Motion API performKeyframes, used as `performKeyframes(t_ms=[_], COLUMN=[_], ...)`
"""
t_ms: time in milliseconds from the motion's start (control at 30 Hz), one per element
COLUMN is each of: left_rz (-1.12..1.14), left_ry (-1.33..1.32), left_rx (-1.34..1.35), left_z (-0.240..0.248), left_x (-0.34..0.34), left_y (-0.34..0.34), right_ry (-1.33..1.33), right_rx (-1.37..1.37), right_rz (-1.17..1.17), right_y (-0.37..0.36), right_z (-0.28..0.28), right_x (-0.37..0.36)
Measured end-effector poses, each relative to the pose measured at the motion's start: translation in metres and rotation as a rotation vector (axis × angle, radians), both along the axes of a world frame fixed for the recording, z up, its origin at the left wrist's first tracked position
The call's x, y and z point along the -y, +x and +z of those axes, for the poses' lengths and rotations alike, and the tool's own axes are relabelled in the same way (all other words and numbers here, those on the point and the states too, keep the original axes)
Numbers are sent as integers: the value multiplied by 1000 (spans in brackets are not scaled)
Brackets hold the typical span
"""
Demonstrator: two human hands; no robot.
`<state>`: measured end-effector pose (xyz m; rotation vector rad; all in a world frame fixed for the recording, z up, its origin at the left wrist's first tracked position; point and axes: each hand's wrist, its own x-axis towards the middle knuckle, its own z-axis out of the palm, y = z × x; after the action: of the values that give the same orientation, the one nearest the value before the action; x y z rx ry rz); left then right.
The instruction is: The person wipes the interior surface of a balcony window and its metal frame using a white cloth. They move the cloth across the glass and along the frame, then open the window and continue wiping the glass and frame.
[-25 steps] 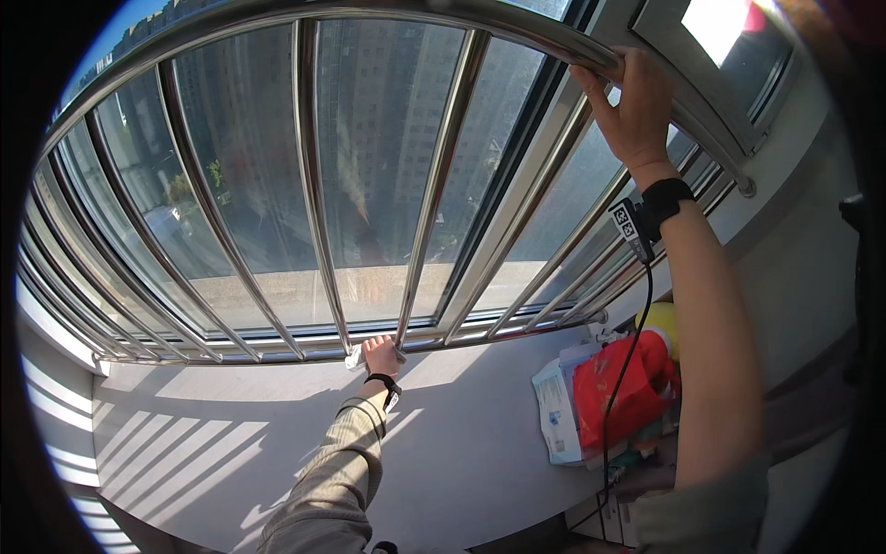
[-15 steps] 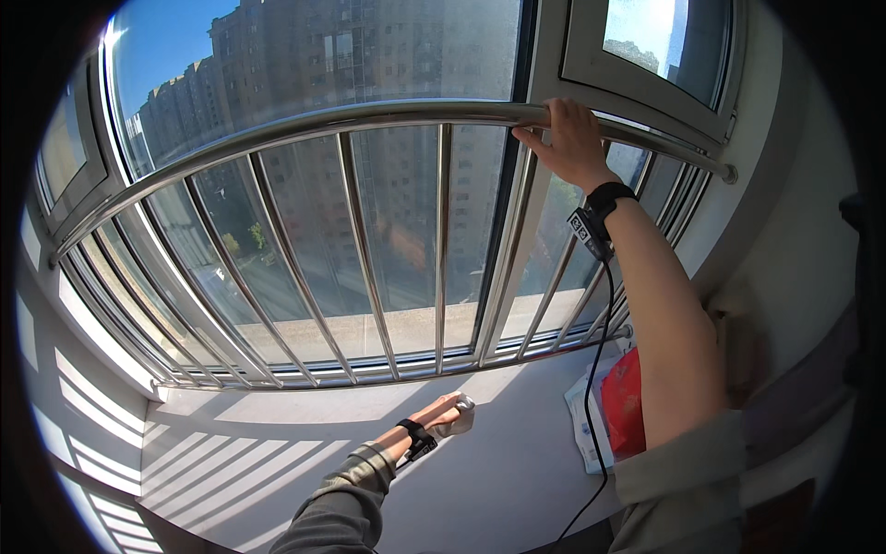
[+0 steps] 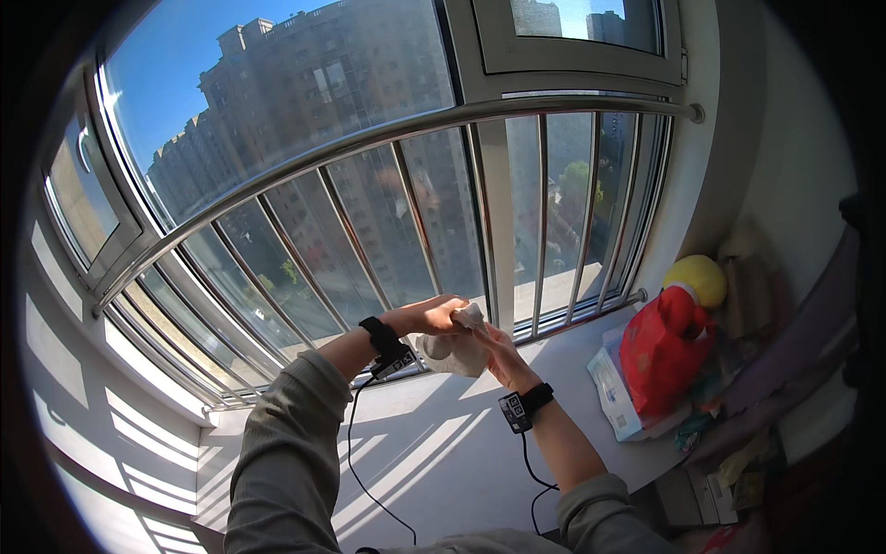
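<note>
We hold a crumpled off-white cloth (image 3: pixel 452 349) between both hands, raised in front of the lower part of the window bars (image 3: pixel 413 231). Our left hand (image 3: pixel 434 316) comes in from the left with its fingers curled over the top of the cloth, gripping it; a black wristband (image 3: pixel 378 334) sits on that wrist, and a thin black cable (image 3: pixel 355 462) hangs down from it. Our right hand (image 3: pixel 498 355) meets the cloth from below and to the right, fingers bent against its edge and closed on it; that wrist carries a black band with a small tag (image 3: pixel 519 409), with a cable of its own trailing toward our sleeve.

Beneath our hands lies the white windowsill (image 3: pixel 443 452), striped with sunlight and shadows of the bars. To the right on the sill a red plastic bag (image 3: pixel 660 351) stands against a yellow round object (image 3: pixel 697 277), with a pale blue-and-white packet (image 3: pixel 614 392) lying just beside the bag. Beyond the glass stand tall apartment buildings (image 3: pixel 305 102) under a blue sky.
</note>
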<state>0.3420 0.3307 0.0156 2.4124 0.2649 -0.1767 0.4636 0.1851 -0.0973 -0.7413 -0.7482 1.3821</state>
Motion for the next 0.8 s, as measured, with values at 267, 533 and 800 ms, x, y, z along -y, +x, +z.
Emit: performKeyframes(t_ms=[267,533,800], left_rz=[-83,530,784], left_ry=[837,1466,1361], left_rx=[225,423,409], left_z=[90,246,228], left_x=[16,-112,-136], left_y=[5,-42,-42], right_ry=[-14,-596,-759], right_rx=[-203,-289,136], right_rz=[-62,-997,-930], right_y=[5,26,-23], right_z=[-21,-229,-317], right_x=[-12,-22,-100])
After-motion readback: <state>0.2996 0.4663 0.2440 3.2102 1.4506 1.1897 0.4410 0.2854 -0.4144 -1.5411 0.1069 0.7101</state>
